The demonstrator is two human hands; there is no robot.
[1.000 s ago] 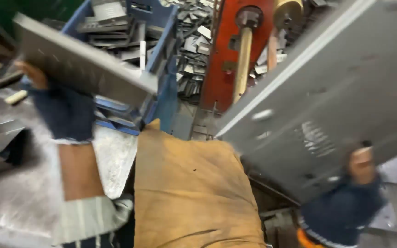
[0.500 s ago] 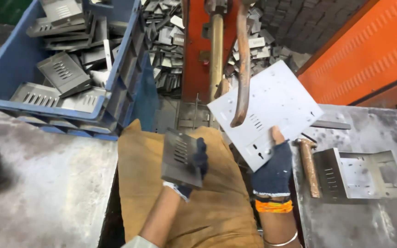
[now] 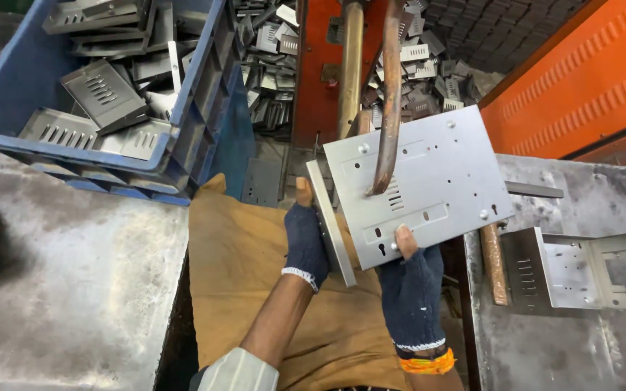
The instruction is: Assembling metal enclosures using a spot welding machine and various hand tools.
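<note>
both gloved hands held the grey metal plate under a rusty rod: left hand gripping its left edge, right hand pinching its near edge.

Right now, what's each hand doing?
Left hand: closed on the small plate.
Right hand: closed on the big plate.

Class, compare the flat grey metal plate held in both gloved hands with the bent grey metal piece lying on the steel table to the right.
The flat grey metal plate is held up, tilted; the bent grey metal piece lies on the steel table. The plate is flat and larger; the piece has folded walls. Both have louvre slots.
</note>
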